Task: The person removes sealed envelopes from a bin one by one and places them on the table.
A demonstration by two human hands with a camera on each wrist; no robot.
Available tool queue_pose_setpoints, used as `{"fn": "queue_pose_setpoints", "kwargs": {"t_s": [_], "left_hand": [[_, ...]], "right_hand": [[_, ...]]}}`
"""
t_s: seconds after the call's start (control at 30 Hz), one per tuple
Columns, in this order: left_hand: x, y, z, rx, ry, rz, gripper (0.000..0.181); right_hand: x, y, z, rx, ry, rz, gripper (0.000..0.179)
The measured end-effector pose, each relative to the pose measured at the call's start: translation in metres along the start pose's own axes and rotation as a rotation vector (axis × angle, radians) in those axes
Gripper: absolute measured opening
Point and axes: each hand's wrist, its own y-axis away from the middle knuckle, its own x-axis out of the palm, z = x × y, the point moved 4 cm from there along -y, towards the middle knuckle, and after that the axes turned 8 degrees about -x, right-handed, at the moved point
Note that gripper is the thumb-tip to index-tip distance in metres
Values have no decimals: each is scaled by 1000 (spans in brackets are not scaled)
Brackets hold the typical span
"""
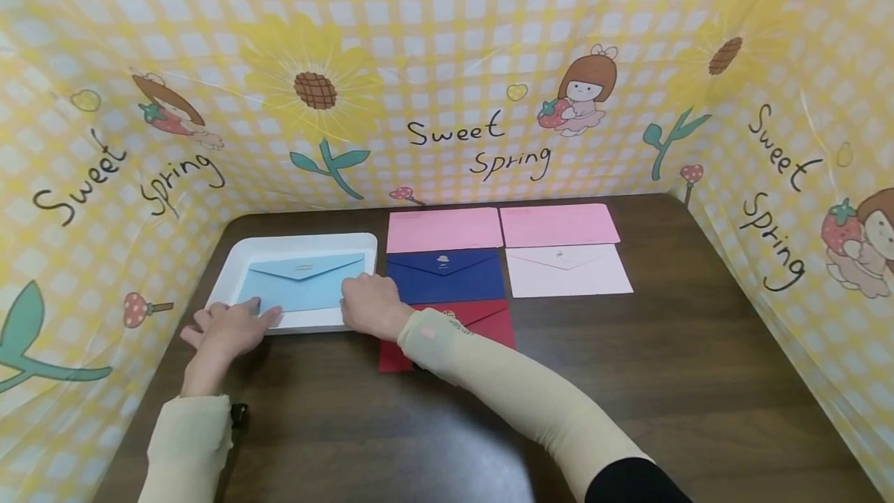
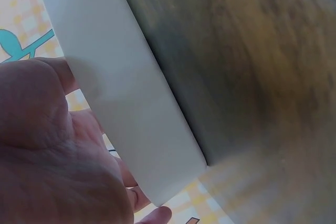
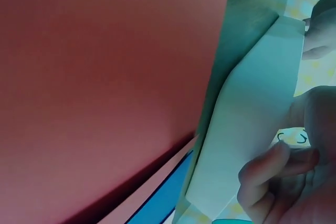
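A light blue envelope (image 1: 303, 282) lies inside a shallow white tray (image 1: 237, 258), its flap side up. My left hand (image 1: 229, 330) reaches over the tray's front left corner with fingers spread, thumb and fingertips at the envelope's lower left corner. In the left wrist view, its fingers (image 2: 86, 121) pass behind the tray's outer wall. At the right side, my right hand (image 1: 373, 303) has curled fingers and pinches the envelope's lower right end; the fingertips are hidden in the head view. Its curled lower fingers (image 3: 265, 174) are beside the tray wall in the right wrist view.
Right of the tray lie a navy envelope (image 1: 445, 279), a red envelope (image 1: 492, 324) partly under my right forearm, a white envelope (image 1: 569, 274) and two pink envelopes, one left (image 1: 443, 230) and one right (image 1: 559, 225). Yellow checked cloth (image 1: 447, 45) surrounds the brown table (image 1: 663, 379).
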Motion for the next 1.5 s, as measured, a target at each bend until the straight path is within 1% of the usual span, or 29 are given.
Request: {"fn": "queue_pose_setpoints", "kwargs": {"t_s": [0.2,0.33,0.43,0.53,0.67,0.8,1.0,1.13,1.23,1.33,1.5], "left_hand": [[0,1,2,5,-1,2,82],[-1,1,1,9,-4,-9,82],[0,0,1,6,-11,-11,82],[1,0,0,-1,-18,-9,82],[2,-1,1,-5,-20,-10,83],[1,-1,0,3,-16,-10,84],[-1,-1,-1,19,-9,-11,84],[-1,0,0,19,-11,-9,84],[-1,0,0,19,-9,-10,83],[0,0,0,16,-5,-13,82],[1,-1,1,13,3,-13,84]], "right_hand": [[-2,-2,-3,0,-71,-6,23],[-2,-2,-6,-2,-117,-33,23],[-2,-1,-9,9,-166,-57,27],[-2,1,-11,23,-224,-77,29],[-2,2,-14,45,-299,-102,20],[-5,2,-17,79,-361,-127,31],[-5,0,-23,134,-477,-148,31],[-3,0,-27,137,-568,-162,30],[-4,1,-27,126,-594,-202,29],[-7,4,-26,120,-592,-255,29],[-11,6,-27,154,-625,-339,30]]}}
